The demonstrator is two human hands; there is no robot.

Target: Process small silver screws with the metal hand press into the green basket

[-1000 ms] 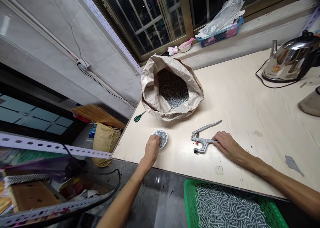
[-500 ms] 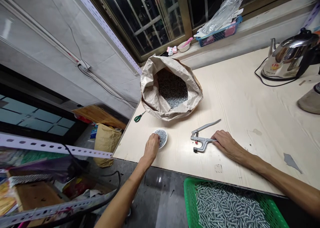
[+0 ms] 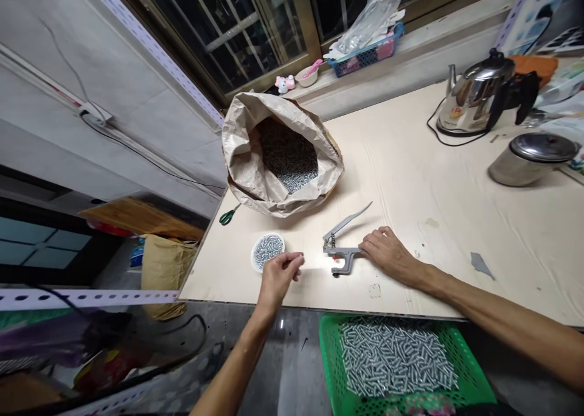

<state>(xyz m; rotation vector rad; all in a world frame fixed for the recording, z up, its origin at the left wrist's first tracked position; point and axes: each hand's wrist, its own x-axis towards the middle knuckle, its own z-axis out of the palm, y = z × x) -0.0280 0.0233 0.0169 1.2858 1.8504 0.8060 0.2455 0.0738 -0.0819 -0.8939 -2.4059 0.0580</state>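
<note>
Fingertips [image 3: 295, 259] of the left hand [image 3: 278, 276] are pressing together in a tight pinch, thumb against forefinger. Whether a small part is sitting between them cannot be made out. This hand is hovering near the near edge of the table [image 3: 433, 179], just beside a small round dish [image 3: 267, 250] that is holding short metal pieces.

The right hand [image 3: 387, 255] is lying on the table with its fingers loosely bent over the end of the lower handle of the pliers [image 3: 340, 255], holding it down. The upper handle is standing free, angling up and away towards the far edge. The jaws are pointing towards the left hand, a short gap apart from it.

A paper sack [image 3: 278, 154] is sitting open at the left edge, behind the dish, showing a fill of small metal tubes. Scissors [image 3: 228, 214] with green handles are lying at the left edge, just beside the sack. A green basket [image 3: 331, 367] is standing below the near edge, holding more tubes.

A steel kettle [image 3: 474, 93] is standing towards the far right corner, its cord trailing on the table; its label is too small to read. A lidded pot [image 3: 531, 157] is sitting at the right edge. A grey scrap [image 3: 481, 264] is lying on the table beyond the right forearm.
</note>
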